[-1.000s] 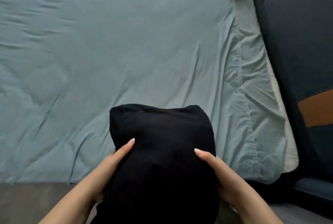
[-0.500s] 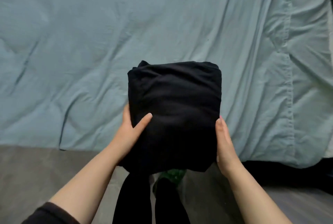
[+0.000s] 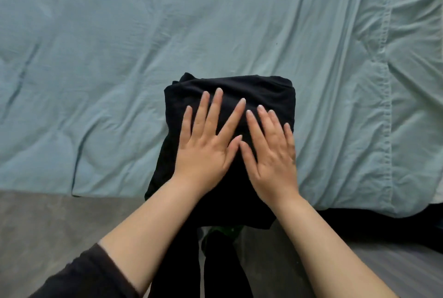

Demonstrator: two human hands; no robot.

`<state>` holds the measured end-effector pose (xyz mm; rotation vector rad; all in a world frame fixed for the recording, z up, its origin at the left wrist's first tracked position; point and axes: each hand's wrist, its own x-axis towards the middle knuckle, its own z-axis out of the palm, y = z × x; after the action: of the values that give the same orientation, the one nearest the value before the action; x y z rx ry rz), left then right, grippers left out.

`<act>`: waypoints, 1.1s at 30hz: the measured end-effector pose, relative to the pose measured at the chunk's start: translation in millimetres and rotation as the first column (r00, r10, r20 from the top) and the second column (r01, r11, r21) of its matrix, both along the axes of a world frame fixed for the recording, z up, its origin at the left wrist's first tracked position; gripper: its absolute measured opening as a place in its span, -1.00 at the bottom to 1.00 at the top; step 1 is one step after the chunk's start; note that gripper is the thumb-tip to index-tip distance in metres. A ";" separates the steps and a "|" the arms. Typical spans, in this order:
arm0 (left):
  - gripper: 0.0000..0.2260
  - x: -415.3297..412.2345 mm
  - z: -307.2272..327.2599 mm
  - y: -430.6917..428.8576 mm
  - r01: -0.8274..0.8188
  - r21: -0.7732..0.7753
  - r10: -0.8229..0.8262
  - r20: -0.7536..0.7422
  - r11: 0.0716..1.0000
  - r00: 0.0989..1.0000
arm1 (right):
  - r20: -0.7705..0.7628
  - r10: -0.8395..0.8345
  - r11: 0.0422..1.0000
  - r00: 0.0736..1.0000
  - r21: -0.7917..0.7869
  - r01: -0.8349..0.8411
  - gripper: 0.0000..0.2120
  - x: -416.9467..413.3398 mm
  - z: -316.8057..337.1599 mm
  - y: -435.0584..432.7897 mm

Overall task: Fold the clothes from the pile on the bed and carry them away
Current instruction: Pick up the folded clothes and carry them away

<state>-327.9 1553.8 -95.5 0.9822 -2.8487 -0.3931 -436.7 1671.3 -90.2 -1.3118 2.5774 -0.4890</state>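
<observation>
Centrally: one folded black garment (image 3: 263, 91), a squarish bundle, lying on the bed at its near edge. The garment's near end reaches past that edge and over the floor (image 3: 48, 225).

On top of the garment: left hand (image 3: 203, 151) and right hand (image 3: 273, 158), both palm down, fingers straight and spread, pressing flat on the cloth; nothing gripped. The left hand covers the garment's left half, the right hand its right half. They lie side by side, thumb tips close together at the garment's middle; whether they touch cannot be told. Fingertips point toward the garment's far end, which is uncovered, with a loose fold sticking out at its far-left corner.

Under and around the garment: pale blue-green bed sheet (image 3: 119, 58), creased, spreading left, right and beyond it. A stitched hem (image 3: 386, 106) runs well to the garment's right.

Hidden or unclear:
- The garment's middle and near part lie beneath the hands and forearms. What kind of garment it is cannot be made out, as the black cloth shows almost no detail.
- Below the garment's near end, a scrap of something green (image 3: 225, 229), mostly covered, unidentifiable.
- Beside it, the person's dark-clad legs (image 3: 223, 273), cut off by the lower border.
- The left forearm ends in a dark sleeve (image 3: 84, 276), cut off likewise.
- A dark mass (image 3: 426, 230) low to the garment's right, partly out of frame, not identifiable.
</observation>
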 end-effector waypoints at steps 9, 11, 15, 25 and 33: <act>-0.13 28.0 -36.3 -41.3 0.319 0.289 -0.414 0.378 0.903 0.828 | 0.090 0.260 0.858 0.961 0.435 -0.273 -0.12 -21.8 -24.0 20.9; 0.05 43.2 -23.5 -52.1 0.379 0.291 -0.478 0.539 0.879 0.694 | 0.080 0.309 0.737 0.948 0.610 -0.292 0.00 -27.7 -10.5 36.1; 0.10 49.8 28.3 -54.6 0.258 0.321 -0.410 0.646 0.911 0.644 | 0.149 0.256 0.663 0.955 0.691 -0.286 -0.09 -24.5 35.2 14.6; -0.43 180.9 205.8 -10.5 -0.328 0.636 0.157 0.310 0.698 0.938 | 0.620 -0.222 0.904 0.752 0.420 -0.079 -0.80 78.7 199.1 6.5; -0.76 291.9 243.9 53.6 -0.550 0.750 0.634 0.231 0.367 0.738 | 0.686 -0.143 0.875 0.713 0.424 -0.232 -0.80 128.0 202.5 23.1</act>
<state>-35.9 1607.4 148.3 1.9496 -1.8867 -1.6078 -308.7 1694.4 112.3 -0.7847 1.8320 -0.2292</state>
